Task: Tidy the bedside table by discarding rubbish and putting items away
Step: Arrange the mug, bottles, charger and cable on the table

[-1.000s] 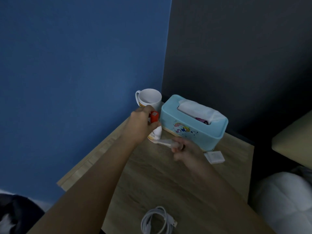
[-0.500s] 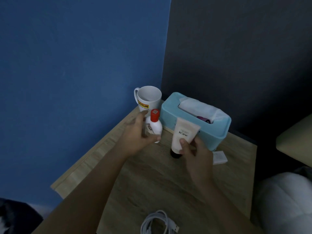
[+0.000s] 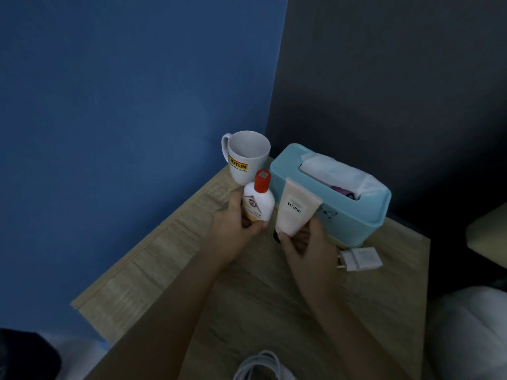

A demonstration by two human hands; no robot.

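On the wooden bedside table (image 3: 247, 303), my left hand (image 3: 233, 223) grips a small white bottle with a red cap (image 3: 258, 204), held upright. Just to its right, my right hand (image 3: 304, 245) holds a pale pink tube (image 3: 295, 211) standing cap-down, its dark cap at the table surface. Both items are in front of a light blue tissue box (image 3: 354, 215). A white mug (image 3: 247, 156) stands behind the bottle in the corner. A white charger plug (image 3: 359, 259) lies right of my right hand. A coiled white cable (image 3: 260, 366) shows at the bottom edge.
A blue wall is on the left and a dark wall behind. White bedding (image 3: 466, 333) lies at the lower right, beside the table's right edge. A beige surface (image 3: 488, 231) shows at the far right.
The tube went from lying flat in my right hand to standing cap-down. My left hand slid from the bottle's cap down to its body. Both items now stand side by side.
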